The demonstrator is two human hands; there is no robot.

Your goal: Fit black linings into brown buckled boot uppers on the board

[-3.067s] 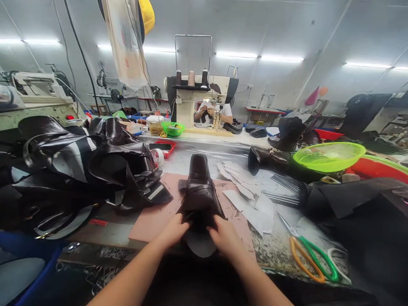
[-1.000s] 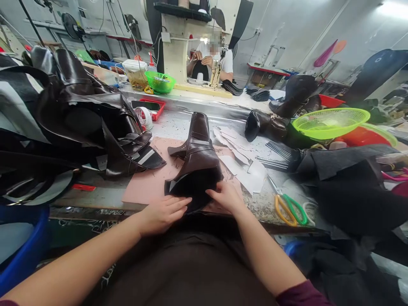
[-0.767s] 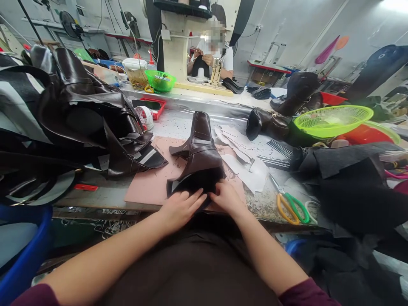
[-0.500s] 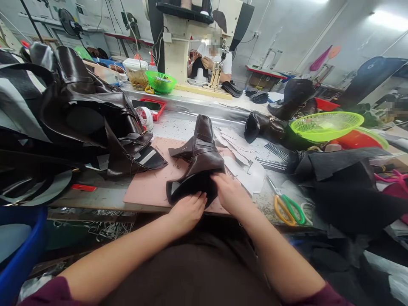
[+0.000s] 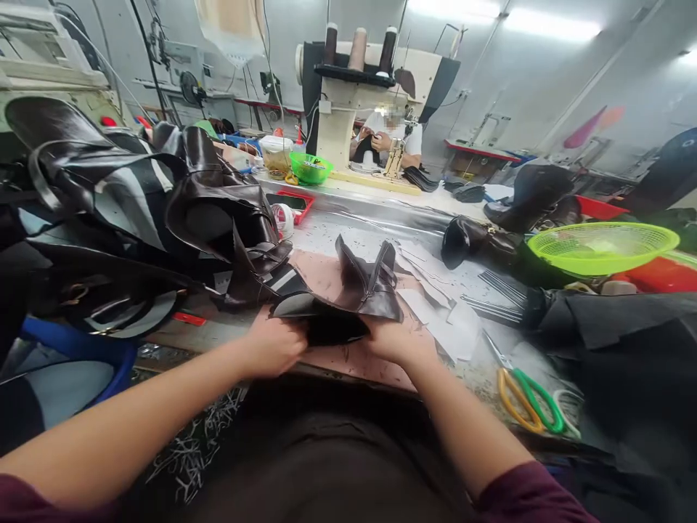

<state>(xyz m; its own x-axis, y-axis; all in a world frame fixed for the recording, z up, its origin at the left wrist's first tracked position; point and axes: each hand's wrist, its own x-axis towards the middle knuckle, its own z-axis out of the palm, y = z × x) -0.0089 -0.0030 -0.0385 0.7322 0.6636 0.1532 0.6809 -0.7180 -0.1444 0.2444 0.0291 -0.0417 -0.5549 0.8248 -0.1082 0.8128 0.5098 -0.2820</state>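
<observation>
A dark brown leather boot upper (image 5: 378,299) lies across a pink board (image 5: 321,272), with its wide opening toward me. My left hand (image 5: 279,343) is closed on the left edge of this opening and slightly smeared by motion. At the right edge, my right hand (image 5: 396,341) grips the leather, its fingertips hidden inside the opening. Between the two hands the dark lining shows. The far end of the upper stands up in two flaps. Close beyond my left hand, the pile of brown leather boot uppers (image 5: 218,218) reaches the board.
Scissors (image 5: 528,399) with orange and green handles lie to the right, near black material (image 5: 626,363). White paper scraps (image 5: 441,323) lie beside the board. A yellow-green basket (image 5: 599,250) stands at the right. Ahead, a person works at a sewing machine (image 5: 335,131). A blue bin (image 5: 117,363) is at lower left.
The upper has been turned and its opening spread wider; its far end now shows two raised flaps. My left hand has moved left, away from my right. The view has shifted left and up.
</observation>
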